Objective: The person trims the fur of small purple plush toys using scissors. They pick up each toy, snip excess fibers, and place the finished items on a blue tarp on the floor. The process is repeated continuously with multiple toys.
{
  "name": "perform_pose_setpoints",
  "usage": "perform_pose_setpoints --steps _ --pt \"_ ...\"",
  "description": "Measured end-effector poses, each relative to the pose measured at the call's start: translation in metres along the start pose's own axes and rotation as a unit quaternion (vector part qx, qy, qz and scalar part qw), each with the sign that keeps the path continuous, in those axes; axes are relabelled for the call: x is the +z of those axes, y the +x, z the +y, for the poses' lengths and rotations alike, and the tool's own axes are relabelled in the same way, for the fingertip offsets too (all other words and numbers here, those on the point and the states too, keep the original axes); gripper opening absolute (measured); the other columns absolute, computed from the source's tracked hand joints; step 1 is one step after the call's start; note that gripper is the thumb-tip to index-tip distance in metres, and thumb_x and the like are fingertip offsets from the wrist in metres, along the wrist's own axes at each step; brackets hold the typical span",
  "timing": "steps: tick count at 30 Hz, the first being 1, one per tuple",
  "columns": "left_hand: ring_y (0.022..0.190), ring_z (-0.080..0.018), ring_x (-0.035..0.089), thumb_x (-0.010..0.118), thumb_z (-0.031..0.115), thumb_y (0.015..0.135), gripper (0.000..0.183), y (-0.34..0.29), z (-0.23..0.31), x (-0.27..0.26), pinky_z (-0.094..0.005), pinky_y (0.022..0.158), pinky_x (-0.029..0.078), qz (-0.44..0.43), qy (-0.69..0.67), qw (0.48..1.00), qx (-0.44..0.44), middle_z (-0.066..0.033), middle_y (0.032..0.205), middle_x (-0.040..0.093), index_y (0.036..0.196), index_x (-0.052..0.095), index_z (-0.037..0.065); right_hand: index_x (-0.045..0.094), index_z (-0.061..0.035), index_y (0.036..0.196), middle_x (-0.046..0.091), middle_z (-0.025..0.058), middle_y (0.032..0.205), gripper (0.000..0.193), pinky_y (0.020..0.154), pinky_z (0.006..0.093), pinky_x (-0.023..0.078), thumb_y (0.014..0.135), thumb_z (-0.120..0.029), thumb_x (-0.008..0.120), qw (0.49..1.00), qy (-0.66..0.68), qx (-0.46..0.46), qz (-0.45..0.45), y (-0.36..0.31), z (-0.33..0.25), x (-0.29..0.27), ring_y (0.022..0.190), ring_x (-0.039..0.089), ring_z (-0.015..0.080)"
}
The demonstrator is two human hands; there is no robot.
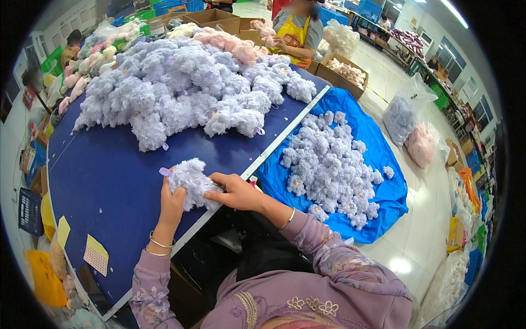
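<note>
A fluffy lavender plush piece (193,180) is held between my two hands just above the near edge of the blue table (123,181). My left hand (173,202) closes on its left side, below a small purple ribbon tab (165,172). From the right, my right hand (236,192) grips the plush, thumb pressed into the fur and the other fingers partly hidden. Beyond them a big heap of similar lavender plush pieces (164,82) covers the far part of the table, some with ribbon tabs showing.
Right of the table, a blue sheet (392,203) on the floor bears a pile of smaller lavender pieces (329,159). A yellow-aproned person (296,33) works across the table near pink plush (227,44). A sticker sheet (96,255) lies at left. Filled clear bags (402,115) stand farther right.
</note>
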State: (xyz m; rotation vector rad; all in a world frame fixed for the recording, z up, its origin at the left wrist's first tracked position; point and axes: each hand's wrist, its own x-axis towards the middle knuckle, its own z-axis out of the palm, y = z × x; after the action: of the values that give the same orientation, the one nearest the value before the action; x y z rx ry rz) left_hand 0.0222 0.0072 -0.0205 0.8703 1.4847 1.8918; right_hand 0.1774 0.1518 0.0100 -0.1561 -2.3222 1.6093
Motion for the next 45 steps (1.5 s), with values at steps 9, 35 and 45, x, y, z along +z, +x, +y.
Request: perform_pose_setpoints --steps 9,35,45 --pt "0.108 -0.0176 0.054 0.050 0.020 0.089 0.058 0.004 -0.002 -0.001 -0.0310 0.089 0.047 -0.044 -0.067 0.996 0.027 -0.0104 0.130 0.045 0.141 0.031 0.002 0.063 -0.0018 0.098 0.057 -0.0034 0.072 0.025 0.053 0.0229 0.039 0.091 -0.026 0.062 0.981 0.133 0.045 0.133 0.005 0.015 -0.003 0.061 0.047 0.0036" --pt "0.075 -0.0111 0.060 0.047 0.012 0.096 0.036 0.005 0.004 -0.001 -0.0185 0.058 0.047 -0.110 -0.020 0.992 -0.056 -0.0111 0.108 0.059 0.130 0.044 0.002 0.056 -0.0027 0.114 0.062 0.0219 0.105 0.054 0.082 0.0403 0.050 0.069 -0.025 0.073 0.900 -0.188 0.052 0.389 0.068 0.071 -0.119 0.095 0.063 0.0374" --pt "0.085 -0.0123 0.059 0.050 0.016 0.095 0.038 0.004 0.006 0.004 -0.0209 0.061 0.048 -0.067 -0.043 0.997 -0.013 -0.0107 0.111 0.057 0.131 0.043 0.004 0.062 -0.0017 0.099 0.065 0.0029 0.084 0.030 0.063 0.0254 0.047 0.083 -0.027 0.062 0.942 0.261 0.086 0.192 0.049 -0.008 -0.084 0.073 0.060 0.0114"
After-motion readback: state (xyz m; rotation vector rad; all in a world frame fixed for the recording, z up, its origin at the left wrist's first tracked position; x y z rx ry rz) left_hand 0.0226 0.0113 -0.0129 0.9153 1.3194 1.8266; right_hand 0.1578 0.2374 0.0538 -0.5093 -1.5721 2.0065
